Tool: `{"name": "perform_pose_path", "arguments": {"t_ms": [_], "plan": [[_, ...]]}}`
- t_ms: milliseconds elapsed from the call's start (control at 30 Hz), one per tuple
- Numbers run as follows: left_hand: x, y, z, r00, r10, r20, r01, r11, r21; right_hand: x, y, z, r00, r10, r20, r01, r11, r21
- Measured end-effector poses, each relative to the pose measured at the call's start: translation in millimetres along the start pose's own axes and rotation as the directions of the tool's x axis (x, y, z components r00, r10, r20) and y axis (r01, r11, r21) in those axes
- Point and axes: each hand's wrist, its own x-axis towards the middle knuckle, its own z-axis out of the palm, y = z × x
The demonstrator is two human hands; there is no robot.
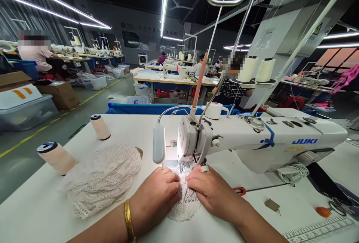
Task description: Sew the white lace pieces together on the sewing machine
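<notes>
A white piece of lace [183, 210] lies under the needle area of the JUKI sewing machine [235, 134]. My left hand [157, 194] grips its left side, fingers curled in, with a gold ring and bracelet on that arm. From the other side my right hand [210, 190] pinches the lace close to the presser foot. Both hands rest low over the table, just in front of the lit needle. Part of the lace is hidden beneath the fingers. A heap of similar lace pieces [106, 179] lies to the left of my left hand.
Two peach thread cones, one upright [100, 127] and one tilted [56, 157], stand at left. A lamp [159, 144] hangs beside the machine head. At right are orange-handled scissors [240, 191], a ruler [319, 230] and a coiled cable [293, 173]. Other people sit at machines beyond.
</notes>
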Motion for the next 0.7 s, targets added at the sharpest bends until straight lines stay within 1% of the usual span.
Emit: {"name": "perform_pose_path", "arguments": {"t_ms": [200,367,433,500,600,700], "plan": [[1,-3,2.7,1.000,-0.008,-0.004,0.009,1.000,0.027,0,1,1,0.999,0.035,-0.019,-0.035,0.999,0.004],[6,-11,4.6,0.999,-0.008,-0.036,0.009,0.999,0.047,0,4,1,0.993,0.122,-0.009,-0.122,0.993,0.006],[7,-10,2.3,0.998,0.000,-0.068,0.004,0.998,0.058,0,4,-1,0.991,0.131,-0.020,-0.131,0.991,0.003],[6,-5,-1.4,0.995,0.042,-0.092,-0.037,0.998,0.050,0,3,-4,0.994,0.101,-0.029,-0.101,0.995,0.011],[2,3,-6.0,0.990,0.116,-0.078,-0.117,0.993,-0.007,-1,-2,-8,1.000,-0.004,-0.013,0.005,0.998,0.059],[-2,8,-6.6,0.990,0.125,-0.058,-0.127,0.991,-0.047,-2,-5,-9,0.996,-0.087,0.022,0.085,0.991,0.100]]}}
